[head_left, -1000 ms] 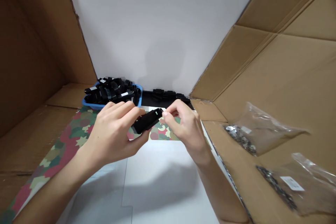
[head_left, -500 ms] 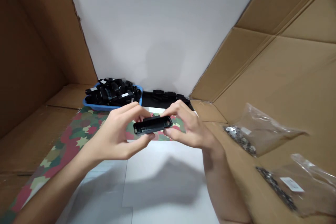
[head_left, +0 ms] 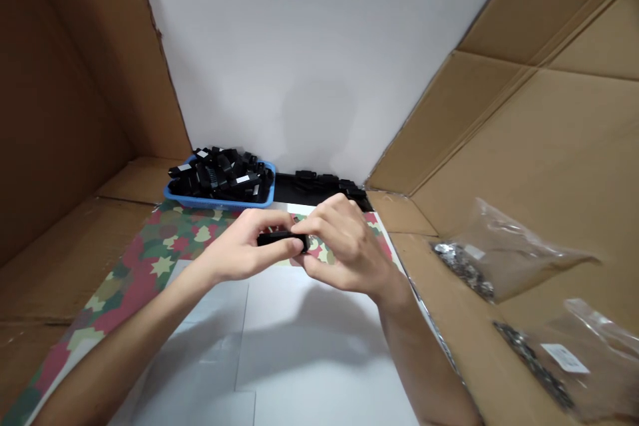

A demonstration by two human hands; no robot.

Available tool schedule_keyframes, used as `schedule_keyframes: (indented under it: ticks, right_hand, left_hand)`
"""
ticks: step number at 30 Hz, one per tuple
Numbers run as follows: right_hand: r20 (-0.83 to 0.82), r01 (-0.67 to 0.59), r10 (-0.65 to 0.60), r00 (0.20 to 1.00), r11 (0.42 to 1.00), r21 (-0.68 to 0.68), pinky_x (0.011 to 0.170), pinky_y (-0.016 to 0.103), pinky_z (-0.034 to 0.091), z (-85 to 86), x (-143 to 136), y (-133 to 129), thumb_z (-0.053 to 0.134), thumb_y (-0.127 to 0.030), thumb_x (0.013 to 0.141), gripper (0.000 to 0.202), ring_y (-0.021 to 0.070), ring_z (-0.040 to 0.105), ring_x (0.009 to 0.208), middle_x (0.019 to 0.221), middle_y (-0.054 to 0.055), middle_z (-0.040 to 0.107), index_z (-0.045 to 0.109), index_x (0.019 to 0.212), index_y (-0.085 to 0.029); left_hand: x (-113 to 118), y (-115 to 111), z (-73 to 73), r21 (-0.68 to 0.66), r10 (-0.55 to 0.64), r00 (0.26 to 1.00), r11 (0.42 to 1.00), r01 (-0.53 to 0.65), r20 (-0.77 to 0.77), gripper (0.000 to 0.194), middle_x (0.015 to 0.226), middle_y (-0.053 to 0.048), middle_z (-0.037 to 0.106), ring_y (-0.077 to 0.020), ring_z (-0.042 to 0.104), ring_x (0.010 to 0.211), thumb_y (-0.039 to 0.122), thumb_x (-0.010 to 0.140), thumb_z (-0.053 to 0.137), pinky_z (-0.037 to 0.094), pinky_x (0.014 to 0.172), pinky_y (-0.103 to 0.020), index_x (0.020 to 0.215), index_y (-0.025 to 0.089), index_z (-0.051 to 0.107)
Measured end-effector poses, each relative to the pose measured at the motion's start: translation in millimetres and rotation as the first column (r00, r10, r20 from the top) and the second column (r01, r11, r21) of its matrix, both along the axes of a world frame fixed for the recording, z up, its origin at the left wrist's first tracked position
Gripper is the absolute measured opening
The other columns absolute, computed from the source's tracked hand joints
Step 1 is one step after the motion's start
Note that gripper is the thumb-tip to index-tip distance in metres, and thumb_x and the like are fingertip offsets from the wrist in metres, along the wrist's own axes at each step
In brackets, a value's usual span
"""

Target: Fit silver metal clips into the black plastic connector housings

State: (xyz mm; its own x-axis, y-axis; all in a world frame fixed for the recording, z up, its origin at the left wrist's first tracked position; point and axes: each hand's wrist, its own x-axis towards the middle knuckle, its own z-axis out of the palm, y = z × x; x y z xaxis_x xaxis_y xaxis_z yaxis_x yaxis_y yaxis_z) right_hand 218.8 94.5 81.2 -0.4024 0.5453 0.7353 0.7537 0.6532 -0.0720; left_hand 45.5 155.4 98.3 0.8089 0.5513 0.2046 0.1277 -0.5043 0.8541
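Between my hands, above the white work surface (head_left: 319, 339), is a small black plastic housing (head_left: 272, 237), largely covered by fingers. My left hand (head_left: 244, 246) grips it from the left, thumb along the near side and fingers behind. On its right end my right hand (head_left: 344, 246) is closed, forefinger and thumb pressed against it. The right fingertips hide that end, so I cannot see whether a smaller part is there.
A blue basket (head_left: 219, 203) heaped with black plastic parts stands at the back left. Beside it, a black tray (head_left: 289, 192) bears several black pieces. Two clear bags of small metal parts (head_left: 464, 269) (head_left: 534, 363) lie right. Cardboard walls (head_left: 524, 146) flank both sides.
The black housing has turned, so its hollow opening no longer shows. My right hand has shifted left, its fingers now over the housing's right end. My left thumb lies further along it.
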Motion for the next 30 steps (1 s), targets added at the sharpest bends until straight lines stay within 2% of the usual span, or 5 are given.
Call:
schedule_keyframes:
  ticks: [6,9,13,17,30]
  right_hand:
    - [-0.013,-0.01,0.01,1.0,1.0,-0.004,0.065,0.033,0.035,-1.6,-2.4,-0.5,0.055,-0.018,0.078,0.009,0.0194,0.048,0.075,0.074,0.001,0.061,0.054,0.086,-0.022]
    - [-0.141,-0.063,0.037,0.989,0.982,-0.179,0.069,0.033,0.037,-0.5,2.2,1.2,0.057,-0.026,0.081,0.011,0.0189,0.051,0.078,0.08,0.001,0.061,0.054,0.091,-0.023]
    - [-0.441,-0.265,-0.052,0.896,0.734,-0.625,0.067,0.03,0.041,3.0,11.0,6.6,0.051,-0.052,0.085,0.03,0.0168,0.055,0.077,0.082,0.002,0.059,0.055,0.086,-0.022]
    - [-0.527,-0.396,-0.144,0.838,0.505,-0.767,0.06,0.027,0.04,4.3,10.9,8.1,0.058,-0.063,0.076,0.042,0.014,0.055,0.068,0.079,0.0,0.059,0.052,0.08,-0.022]
    - [-0.545,-0.354,-0.222,0.808,0.556,-0.752,0.058,0.025,0.041,-2.5,6.4,13.7,0.063,-0.046,0.077,0.029,0.0115,0.053,0.066,0.076,-0.003,0.055,0.049,0.074,-0.021]
  left_hand:
    - [0.6,1.5,-2.5,-0.035,-0.008,0.999,0.999,0.009,0.044,0.025,0.055,0.004,0.049,-0.0075,0.04,0.052,0.03,0.081,0.056,0.032,0.05,-0.02,0.061,0.015,0.054]
    - [1.6,2.8,-3.4,-0.085,0.033,0.994,0.996,-0.024,0.103,0.023,0.053,0.005,0.046,-0.0064,0.037,0.05,0.028,0.077,0.058,0.03,0.048,-0.019,0.06,0.015,0.051]
    - [1.4,4.0,-2.3,-0.147,0.108,0.983,0.985,-0.086,0.15,0.016,0.051,0.006,0.046,-0.0054,0.035,0.047,0.025,0.072,0.057,0.029,0.045,-0.019,0.06,0.015,0.053]
    - [0.6,5.2,-3.1,-0.13,0.126,0.981,0.986,-0.108,0.144,0.019,0.052,0.005,0.047,-0.0057,0.036,0.048,0.028,0.074,0.058,0.029,0.045,-0.019,0.062,0.014,0.054]
    - [4.2,7.8,-9.4,0.021,0.148,0.987,0.989,-0.15,0.061,0.023,0.058,0.004,0.046,-0.0084,0.038,0.055,0.034,0.076,0.053,0.03,0.051,-0.022,0.064,0.014,0.055]
